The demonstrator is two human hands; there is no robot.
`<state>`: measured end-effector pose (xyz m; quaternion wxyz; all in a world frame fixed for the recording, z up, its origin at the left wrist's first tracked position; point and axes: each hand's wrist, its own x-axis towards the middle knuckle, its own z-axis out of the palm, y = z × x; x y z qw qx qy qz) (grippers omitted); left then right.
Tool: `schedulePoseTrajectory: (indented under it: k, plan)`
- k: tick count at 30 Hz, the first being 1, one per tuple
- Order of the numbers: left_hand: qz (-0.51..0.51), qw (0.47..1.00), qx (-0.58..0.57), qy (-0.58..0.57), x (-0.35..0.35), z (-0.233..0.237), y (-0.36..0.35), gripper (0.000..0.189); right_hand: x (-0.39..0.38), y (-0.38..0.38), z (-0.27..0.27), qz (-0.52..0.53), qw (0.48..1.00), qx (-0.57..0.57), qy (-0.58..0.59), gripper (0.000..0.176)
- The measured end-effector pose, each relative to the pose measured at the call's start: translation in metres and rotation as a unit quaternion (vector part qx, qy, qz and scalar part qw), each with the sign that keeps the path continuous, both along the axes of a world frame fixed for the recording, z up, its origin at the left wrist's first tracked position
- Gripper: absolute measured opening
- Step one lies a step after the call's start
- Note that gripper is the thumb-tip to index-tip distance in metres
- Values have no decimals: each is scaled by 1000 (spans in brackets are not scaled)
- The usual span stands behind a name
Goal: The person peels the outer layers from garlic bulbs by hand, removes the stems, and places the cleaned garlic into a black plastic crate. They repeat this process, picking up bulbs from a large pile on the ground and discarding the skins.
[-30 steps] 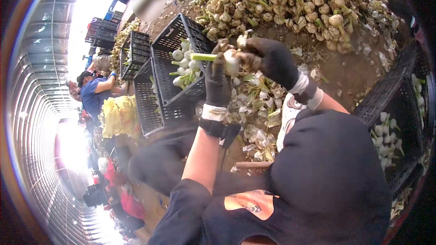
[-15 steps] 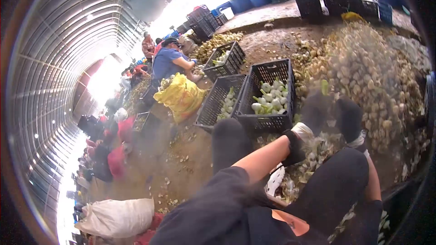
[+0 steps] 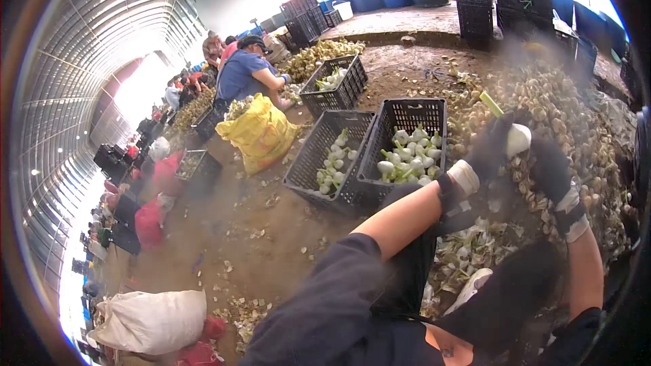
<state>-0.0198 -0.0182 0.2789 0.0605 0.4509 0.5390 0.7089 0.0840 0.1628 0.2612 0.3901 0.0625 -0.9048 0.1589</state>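
Both my hands wear dark gloves with pale cuffs and are raised over the peelings between my knees. My left hand is closed on a garlic bulb, white and peeled, its cut green stem pointing up and left. Close to the right of the bulb is my right hand; its fingers are too blurred to tell whether they are closed. Under the hands lies a heap of garlic skins. Behind them rises a big pile of unpeeled garlic.
Two black crates, a nearer one and a left one, hold cleaned bulbs. A third crate stands behind. Beyond a yellow sack a person in blue sits. A white sack lies lower left.
Both hands have risen from low between my knees to in front of the garlic pile. A white bulb with a stem now shows in my left hand. The view has shifted slightly.
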Motion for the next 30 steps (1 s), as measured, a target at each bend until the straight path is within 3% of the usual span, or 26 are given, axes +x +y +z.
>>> schedulePoseTrajectory:
  k: [1,3,5,6,7,9,11,12,13,14,15,16,17,18,19,20,21,22,23,24,25,26,27,29,30]
  plan:
    - [-2,1000,3,-9,-6,2,0,37,-3,-11,9,-2,1000,3,-9,23]
    - [86,991,63,81,-17,0,9,37,5,-38,18,59,974,6,-220,23]
    - [107,987,-8,121,-35,-5,6,34,2,-37,-1,201,930,31,-307,36]
    - [74,993,-4,96,-36,-14,8,34,5,-40,-2,179,923,21,-341,38]
    - [102,985,-26,139,-43,-21,7,36,3,-44,-1,160,915,12,-371,39]
    - [167,955,-71,234,-62,-32,1,41,-8,-41,0,68,922,-31,-381,41]
    - [242,902,-119,337,-80,-47,1,45,-29,-19,-20,92,950,-164,-247,41]
    - [282,866,-140,389,-84,-52,7,48,-38,-18,-16,80,948,-170,-256,41]
    - [270,872,-144,383,-78,-49,17,48,-46,-19,-10,137,905,-323,-242,40]
    - [182,939,-94,278,-71,-46,27,44,-51,-19,-5,190,835,-468,-218,38]
    - [95,981,-43,164,-66,-46,33,40,-55,-18,-2,157,804,-503,-276,36]
    - [112,970,-79,200,-77,-64,42,38,-59,-11,-13,150,777,-530,-305,35]
    - [75,996,-56,-10,-80,-85,52,36,-63,-2,-27,144,750,-553,-332,34]
    - [77,993,-76,-41,-86,-85,50,34,-68,6,-42,145,743,-561,-336,34]
    - [74,990,-96,-75,-93,-84,46,32,-68,17,-58,151,758,-540,-332,33]
    - [118,980,-158,21,-108,-86,31,29,-65,30,-76,149,773,-520,-330,31]
    - [92,972,-19,-214,-113,-84,35,36,-58,44,-98,128,765,-532,-339,31]
    - [119,958,-48,-258,-129,-100,21,33,-45,59,-124,72,839,-411,-349,28]
    - [47,965,-48,-254,-146,-105,-19,24,-30,75,-153,17,892,-276,-357,27]
    - [193,950,-244,0,-156,-90,-27,35,-11,94,-194,-55,881,-224,-412,29]
    - [310,820,-400,266,-163,-72,-26,47,14,108,-235,-121,862,-168,-463,31]
    - [390,757,-375,366,-167,-78,-25,62,44,107,-257,-94,916,-100,-376,35]
    - [379,763,-412,323,-175,-84,-27,71,63,102,-254,-128,842,-93,-515,32]
    - [357,748,-399,393,-149,-79,-12,69,94,74,-268,-251,792,-29,-555,25]
    - [285,815,-401,307,-144,-78,-5,72,103,68,-281,-249,749,-44,-613,21]
